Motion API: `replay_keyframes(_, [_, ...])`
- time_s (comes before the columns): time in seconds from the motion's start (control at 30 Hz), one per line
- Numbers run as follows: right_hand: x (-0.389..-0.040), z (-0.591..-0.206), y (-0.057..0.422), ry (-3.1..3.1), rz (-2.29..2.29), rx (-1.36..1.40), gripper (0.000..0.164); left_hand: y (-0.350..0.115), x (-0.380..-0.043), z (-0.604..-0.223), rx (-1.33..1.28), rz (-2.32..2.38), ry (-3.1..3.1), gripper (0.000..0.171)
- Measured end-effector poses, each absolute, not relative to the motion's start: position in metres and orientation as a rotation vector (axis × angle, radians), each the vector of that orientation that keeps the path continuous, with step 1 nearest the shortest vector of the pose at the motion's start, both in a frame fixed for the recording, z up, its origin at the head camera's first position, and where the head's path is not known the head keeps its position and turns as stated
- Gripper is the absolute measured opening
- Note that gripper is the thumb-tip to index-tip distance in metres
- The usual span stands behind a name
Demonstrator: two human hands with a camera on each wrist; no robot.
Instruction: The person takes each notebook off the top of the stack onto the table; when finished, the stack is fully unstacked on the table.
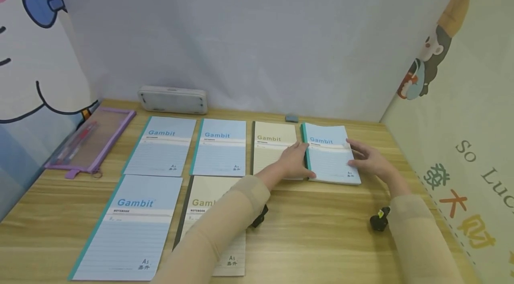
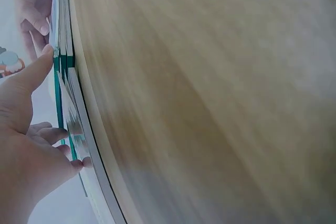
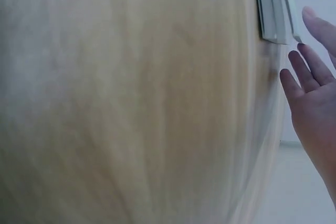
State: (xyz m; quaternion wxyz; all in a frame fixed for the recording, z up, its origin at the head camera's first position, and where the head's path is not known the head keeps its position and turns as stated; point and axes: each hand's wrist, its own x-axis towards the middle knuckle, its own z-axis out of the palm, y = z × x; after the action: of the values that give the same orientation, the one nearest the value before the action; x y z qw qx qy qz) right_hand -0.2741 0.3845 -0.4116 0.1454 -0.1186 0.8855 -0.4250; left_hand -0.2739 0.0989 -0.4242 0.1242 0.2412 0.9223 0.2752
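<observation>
A small stack of notebooks with a blue "Gambit" cover on top (image 1: 329,154) lies at the right of the table, teal spines to the left. My left hand (image 1: 296,161) reaches over a beige notebook (image 1: 273,134) and touches the stack's spine side with thumb and fingers spread. In the left wrist view, several layered teal spines (image 2: 64,59) show at the left fingertips. My right hand (image 1: 371,161) is at the stack's right edge, fingers extended and apart. The right wrist view shows those fingers (image 3: 299,72) close beside the stack's corner (image 3: 273,9).
Blue notebooks (image 1: 168,146) (image 1: 221,148) (image 1: 128,230) and another beige notebook (image 1: 230,248), partly under my left sleeve, lie to the left. A mesh pouch with pens (image 1: 106,137), a white case (image 1: 172,100) and a small grey eraser-like block (image 1: 292,118) sit further back.
</observation>
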Motion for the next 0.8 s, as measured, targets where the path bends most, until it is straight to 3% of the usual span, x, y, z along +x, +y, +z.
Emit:
replay_keyframes(0.4, [-0.272, -0.398, 0.379, 2.667, -1.289, -0.234, 0.071, 0.098, -0.279, -0.414, 0.603, 1.237, 2.573, 0.087])
replay_keyframes(0.8, [-0.270, -0.380, 0.373, 2.679, -1.328, -0.357, 0.074, 0.092, -0.286, -0.401, 0.517, 1.582, 2.543, 0.069])
